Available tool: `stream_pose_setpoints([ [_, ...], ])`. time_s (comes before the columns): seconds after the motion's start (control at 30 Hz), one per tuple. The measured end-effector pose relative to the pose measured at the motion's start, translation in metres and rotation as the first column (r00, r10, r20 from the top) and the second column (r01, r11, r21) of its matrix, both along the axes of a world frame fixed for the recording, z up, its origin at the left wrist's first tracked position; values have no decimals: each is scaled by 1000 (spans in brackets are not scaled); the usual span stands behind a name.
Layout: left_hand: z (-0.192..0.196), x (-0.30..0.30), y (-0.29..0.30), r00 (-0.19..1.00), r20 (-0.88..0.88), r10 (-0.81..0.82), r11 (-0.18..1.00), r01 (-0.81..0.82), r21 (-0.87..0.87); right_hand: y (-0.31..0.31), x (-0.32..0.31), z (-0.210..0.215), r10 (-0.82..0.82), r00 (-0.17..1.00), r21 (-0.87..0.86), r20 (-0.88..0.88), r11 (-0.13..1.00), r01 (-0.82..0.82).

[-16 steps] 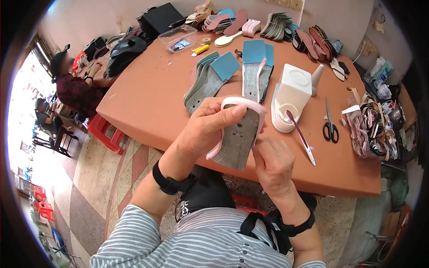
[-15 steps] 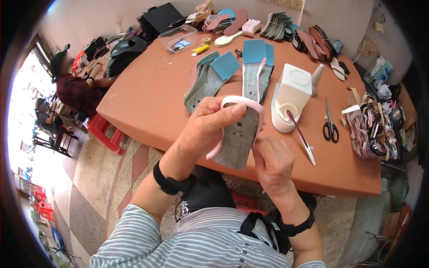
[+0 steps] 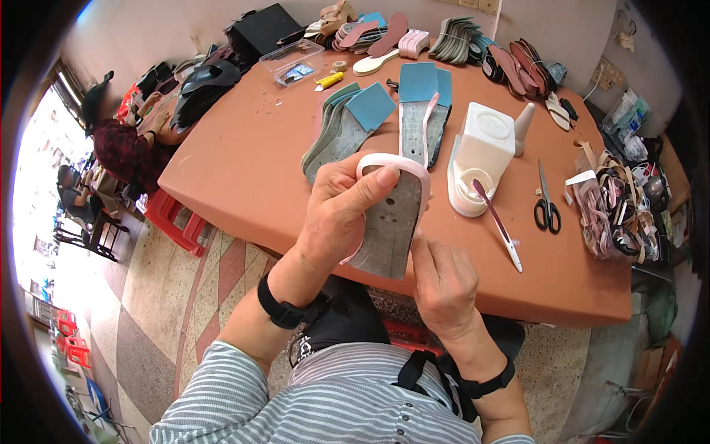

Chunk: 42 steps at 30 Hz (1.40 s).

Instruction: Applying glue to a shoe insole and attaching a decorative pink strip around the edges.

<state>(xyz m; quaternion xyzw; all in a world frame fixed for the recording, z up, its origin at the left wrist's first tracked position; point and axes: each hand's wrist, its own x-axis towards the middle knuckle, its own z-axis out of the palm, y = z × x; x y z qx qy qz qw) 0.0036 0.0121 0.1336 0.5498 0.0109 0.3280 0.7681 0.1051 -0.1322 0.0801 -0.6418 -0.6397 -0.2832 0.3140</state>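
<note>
Left hand point(image 3: 342, 214) pinches grey sole point(image 3: 390, 226) at its top, long axis running away from body; right hand point(image 3: 442, 285) fingers pinch its lower edge, above bench point(image 3: 244, 170).

Table: we see an orange-brown table point(image 3: 244, 148) with rounded corners.
Middle: we see grey insoles with blue heel pads point(image 3: 347, 122) lying beside a second such pair point(image 3: 421, 103).
Right of middle: we see a white square container point(image 3: 484, 140), a small white cup point(image 3: 466, 194) touching it, and a pink-handled brush point(image 3: 497, 222) resting across the cup.
Right side: we see black scissors point(image 3: 546, 203) and a heap of straps point(image 3: 614, 207).
Far edge: we see a clear plastic box point(image 3: 294, 63) and stacked soles point(image 3: 451, 37).
</note>
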Motion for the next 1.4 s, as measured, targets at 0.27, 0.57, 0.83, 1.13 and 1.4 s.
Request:
stream_pose_setpoints([
  [0.27,-4,1,-6,997,12,79,997,-79,4,4,2,-10,95,988,153,-124,985,-75],
  [0.57,-3,1,-8,996,16,87,996,-87,11,0,5,-10,181,975,120,-131,979,-165],
  [0.83,-5,4,-5,994,40,102,995,-102,-10,1,10,-5,172,970,143,-169,979,-148],
  [1.13,-4,6,-8,988,51,148,989,-149,14,2,5,-4,203,968,81,-145,978,-193],
  [1.4,-2,5,-10,985,53,167,985,-169,32,2,6,1,167,982,52,-87,985,-163],
])
